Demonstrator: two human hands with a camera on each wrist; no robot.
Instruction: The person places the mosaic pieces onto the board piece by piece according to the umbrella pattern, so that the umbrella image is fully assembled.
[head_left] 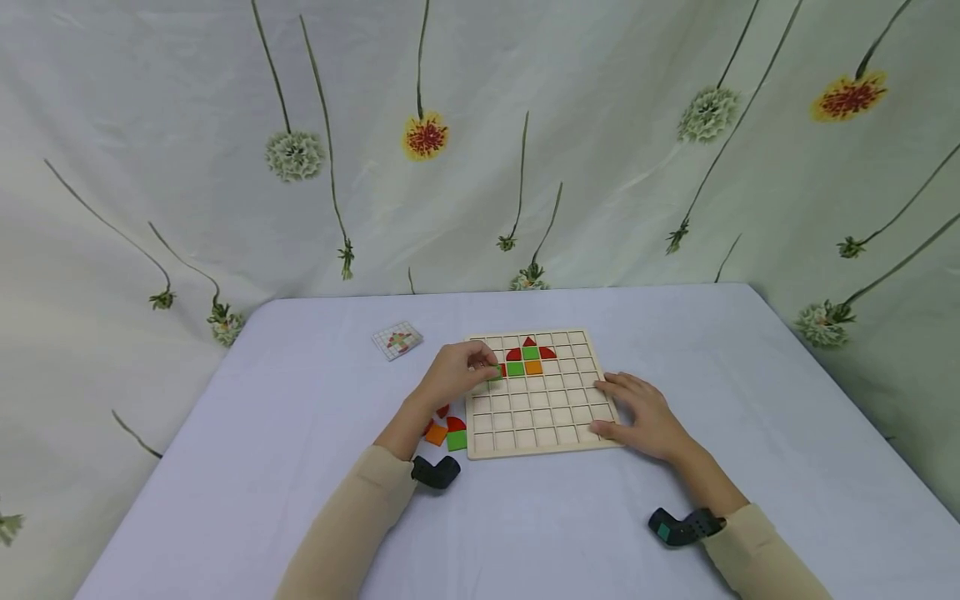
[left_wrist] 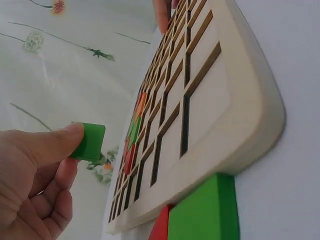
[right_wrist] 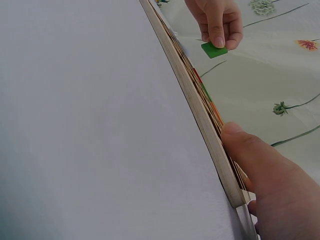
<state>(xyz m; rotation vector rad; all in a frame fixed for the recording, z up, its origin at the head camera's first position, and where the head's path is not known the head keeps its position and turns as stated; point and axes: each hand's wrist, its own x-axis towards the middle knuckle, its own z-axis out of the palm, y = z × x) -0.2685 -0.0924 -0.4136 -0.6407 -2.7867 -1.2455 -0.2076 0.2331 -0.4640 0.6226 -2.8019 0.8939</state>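
My left hand (head_left: 456, 375) pinches a green square tile (left_wrist: 91, 142) between thumb and fingertips, above the left part of a pale wooden grid board (head_left: 532, 417). Set in the board's upper cells are a red triangle (head_left: 529, 342), red rounded pieces (head_left: 547, 353), green squares (head_left: 515, 368) and an orange square (head_left: 533, 367). My right hand (head_left: 641, 417) rests along the board's right edge, its thumb (right_wrist: 250, 150) laid over the rim and its other fingers mostly hidden in the right wrist view.
Loose tiles lie left of the board: a green square (head_left: 457, 440), an orange square (head_left: 437, 434) and several red pieces (head_left: 456, 423). A small pattern card (head_left: 397, 340) lies farther back on the white-covered table (head_left: 315, 392). A flowered cloth (head_left: 465, 192) hangs behind.
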